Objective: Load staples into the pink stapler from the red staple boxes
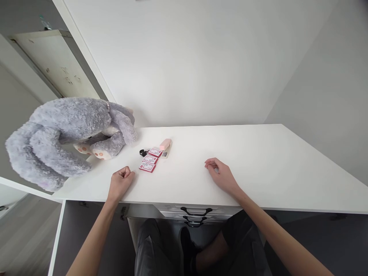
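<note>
My left hand (122, 183) rests as a loose fist on the white tabletop (184, 184), near its front edge. It is closed, with nothing visible in it. My right hand (223, 174) lies on the tabletop right of the middle, its fingers loosely curled together, nothing showing in them. Between my hands, nearer the left, three small red-and-white boxes (150, 159) lie in a slanting row. Beside the farthest box is a pink and cream stapler (165, 145). A small black item with rounded loops (143, 153), perhaps scissors, lies left of that box, partly hidden.
A large grey plush toy (74, 119) with long ears sits at the table's left end. Behind the table stands a white wall (189, 69). Below the front edge are drawers with black handles (196, 211), close to my legs.
</note>
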`<state>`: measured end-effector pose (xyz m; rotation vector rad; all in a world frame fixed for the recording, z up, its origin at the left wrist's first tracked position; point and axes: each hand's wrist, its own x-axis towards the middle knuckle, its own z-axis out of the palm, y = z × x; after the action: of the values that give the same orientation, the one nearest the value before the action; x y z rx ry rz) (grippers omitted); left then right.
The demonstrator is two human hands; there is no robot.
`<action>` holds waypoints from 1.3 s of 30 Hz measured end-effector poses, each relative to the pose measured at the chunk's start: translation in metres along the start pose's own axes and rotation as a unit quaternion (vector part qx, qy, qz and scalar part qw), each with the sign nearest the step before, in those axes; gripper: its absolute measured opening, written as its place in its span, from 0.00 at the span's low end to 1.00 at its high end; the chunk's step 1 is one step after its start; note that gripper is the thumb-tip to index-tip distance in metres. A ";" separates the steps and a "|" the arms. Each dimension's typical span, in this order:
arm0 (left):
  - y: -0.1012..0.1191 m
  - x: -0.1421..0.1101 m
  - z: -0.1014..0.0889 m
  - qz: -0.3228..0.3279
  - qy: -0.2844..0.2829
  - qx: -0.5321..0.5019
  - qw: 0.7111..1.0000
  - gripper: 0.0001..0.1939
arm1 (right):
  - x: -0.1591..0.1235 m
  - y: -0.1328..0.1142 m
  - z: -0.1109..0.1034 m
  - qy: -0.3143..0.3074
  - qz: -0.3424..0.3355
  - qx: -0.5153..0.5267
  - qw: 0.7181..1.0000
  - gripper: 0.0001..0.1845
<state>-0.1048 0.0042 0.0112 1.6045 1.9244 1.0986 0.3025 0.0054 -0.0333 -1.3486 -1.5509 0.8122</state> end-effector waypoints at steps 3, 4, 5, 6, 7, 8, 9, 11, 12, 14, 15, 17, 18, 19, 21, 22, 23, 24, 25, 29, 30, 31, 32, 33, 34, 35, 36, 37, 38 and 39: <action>0.001 -0.001 0.001 0.001 0.007 0.001 1.000 0.17 | 0.000 0.000 0.000 -0.001 -0.004 -0.003 1.000 0.11; 0.001 -0.001 0.001 0.000 0.010 -0.001 1.000 0.17 | 0.000 0.000 0.000 -0.001 -0.004 -0.003 1.000 0.11; 0.001 -0.002 0.001 -0.002 0.013 -0.004 1.000 0.17 | 0.000 0.000 0.000 -0.002 -0.004 -0.005 1.000 0.11; 0.002 -0.002 0.001 -0.004 0.016 -0.008 1.000 0.17 | 0.000 0.000 0.000 -0.003 -0.003 -0.007 1.000 0.11; 0.002 -0.003 0.001 -0.007 0.020 -0.011 1.000 0.17 | 0.000 -0.001 0.000 -0.004 -0.003 -0.010 1.000 0.11; 0.002 -0.003 0.000 -0.009 0.025 -0.014 1.000 0.17 | 0.000 -0.001 0.000 -0.006 -0.003 -0.013 1.000 0.11; 0.002 -0.004 0.000 -0.010 0.028 -0.017 0.999 0.17 | -0.001 -0.001 0.000 -0.007 -0.003 -0.016 1.000 0.11; 0.002 -0.004 0.000 -0.010 0.035 -0.021 0.999 0.17 | -0.001 -0.002 -0.001 -0.007 -0.003 -0.019 1.000 0.11; 0.002 -0.004 0.000 -0.009 0.037 -0.022 0.999 0.17 | -0.001 -0.002 -0.001 -0.007 -0.003 -0.020 1.000 0.11; 0.002 -0.004 0.000 -0.006 0.039 -0.022 0.999 0.17 | -0.001 -0.002 -0.001 -0.008 -0.004 -0.020 1.000 0.11; 0.002 -0.004 0.000 -0.006 0.040 -0.022 0.999 0.17 | -0.001 -0.002 -0.001 -0.008 -0.005 -0.020 1.000 0.11; 0.002 -0.004 0.000 -0.010 0.042 -0.021 0.999 0.17 | -0.001 -0.002 -0.001 -0.008 -0.007 -0.019 1.000 0.11; 0.002 -0.004 0.000 -0.012 0.043 -0.022 0.999 0.16 | -0.001 -0.002 -0.001 -0.008 -0.009 -0.019 1.000 0.11; 0.002 -0.005 0.000 -0.014 0.044 -0.022 0.999 0.16 | -0.001 -0.002 -0.001 -0.008 -0.010 -0.020 1.000 0.11; 0.002 -0.005 0.000 -0.015 0.046 -0.025 0.999 0.17 | -0.002 -0.003 -0.001 -0.009 -0.011 -0.023 1.000 0.11; 0.003 -0.005 0.000 -0.014 0.047 -0.027 0.998 0.17 | -0.002 -0.003 -0.001 -0.010 -0.010 -0.025 1.000 0.11; 0.003 -0.006 0.000 -0.013 0.048 -0.028 0.998 0.17 | -0.002 -0.004 -0.001 -0.011 -0.009 -0.026 1.000 0.11; 0.003 -0.006 0.000 -0.013 0.049 -0.027 0.998 0.17 | -0.002 -0.005 -0.001 -0.011 -0.008 -0.027 1.000 0.11; 0.004 -0.006 0.000 -0.013 0.049 -0.026 0.998 0.17 | -0.002 -0.005 -0.001 -0.011 -0.006 -0.027 1.000 0.11; 0.005 -0.006 -0.001 -0.014 0.052 -0.021 0.998 0.17 | -0.003 -0.007 -0.001 -0.012 -0.005 -0.028 1.000 0.11; 0.006 -0.007 -0.001 -0.016 0.051 -0.021 0.998 0.17 | -0.003 -0.007 -0.001 -0.013 -0.006 -0.028 1.000 0.11; 0.006 -0.007 -0.001 -0.019 0.049 -0.021 0.998 0.17 | -0.003 -0.007 -0.001 -0.013 -0.007 -0.028 0.999 0.11; 0.006 -0.007 -0.001 -0.021 0.048 -0.021 0.998 0.17 | -0.003 -0.007 -0.001 -0.014 -0.009 -0.028 0.999 0.11; 0.007 -0.007 -0.001 -0.023 0.047 -0.021 0.998 0.17 | -0.003 -0.007 -0.001 -0.014 -0.011 -0.027 0.999 0.11; 0.007 -0.007 -0.001 -0.025 0.046 -0.021 0.998 0.17 | -0.003 -0.006 -0.001 -0.014 -0.013 -0.027 0.999 0.11; 0.007 -0.007 -0.001 -0.025 0.046 -0.021 0.998 0.17 | -0.003 -0.006 -0.001 -0.015 -0.015 -0.026 0.999 0.11; 0.007 -0.008 -0.001 -0.027 0.046 -0.022 0.998 0.17 | -0.003 -0.006 -0.001 -0.015 -0.017 -0.026 0.999 0.11; 0.007 -0.008 -0.001 -0.028 0.046 -0.022 0.998 0.17 | -0.003 -0.005 -0.002 -0.016 -0.018 -0.026 0.999 0.11; 0.008 -0.008 -0.001 -0.030 0.046 -0.022 0.998 0.17 | -0.003 -0.005 -0.002 -0.016 -0.018 -0.027 0.999 0.11; 0.008 -0.008 -0.001 -0.030 0.046 -0.021 0.998 0.17 | -0.003 -0.005 -0.002 -0.017 -0.017 -0.028 0.999 0.11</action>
<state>-0.0986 -0.0032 0.0166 1.4892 1.9801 1.1993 0.3020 0.0017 -0.0288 -1.3513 -1.6297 0.7800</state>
